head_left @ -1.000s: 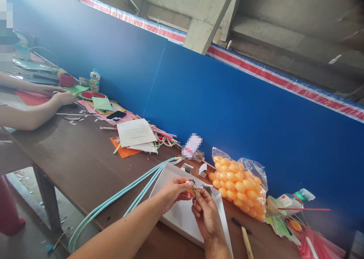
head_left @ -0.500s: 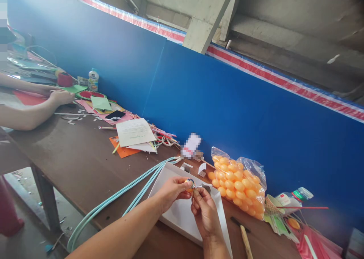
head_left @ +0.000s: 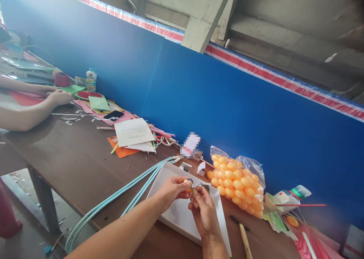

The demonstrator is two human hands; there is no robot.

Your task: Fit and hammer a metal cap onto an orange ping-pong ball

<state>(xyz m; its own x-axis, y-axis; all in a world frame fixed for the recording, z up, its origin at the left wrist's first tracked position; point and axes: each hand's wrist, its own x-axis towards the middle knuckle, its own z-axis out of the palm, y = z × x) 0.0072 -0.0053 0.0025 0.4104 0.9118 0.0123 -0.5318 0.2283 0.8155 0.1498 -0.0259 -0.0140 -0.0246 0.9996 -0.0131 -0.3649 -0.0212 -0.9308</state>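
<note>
The left hand (head_left: 173,190) holds a small, glossy round ball (head_left: 189,184), orange and mirror-silver, between thumb and fingers. The right hand (head_left: 203,207) is curled, thumb and forefinger pinched together at the ball's side; whatever they grip is too small to make out for certain. Both wrists come in low from the person's side, the left forearm slanting across and the right one more upright, so that the ball sits above a shallow white box (head_left: 179,217) with thin, smooth walls.

The box lies on the brown tabletop (head_left: 71,149). Beside its far left corner start smooth, pale blue cords (head_left: 122,187), which sag over the tabletop's near edge. Against the far edge, right of the box, leans a crinkly clear plastic bag (head_left: 257,166) full of smooth orange balls (head_left: 230,183). Nearer, right of the box, lies a tool with a wooden handle (head_left: 245,240). Farther right along the far edge is a clear jar (head_left: 297,193). Toward the left end, a printed paper sheet (head_left: 133,132) overlaps orange card (head_left: 122,151), and another person's bare arms (head_left: 25,116) rest there.
</note>
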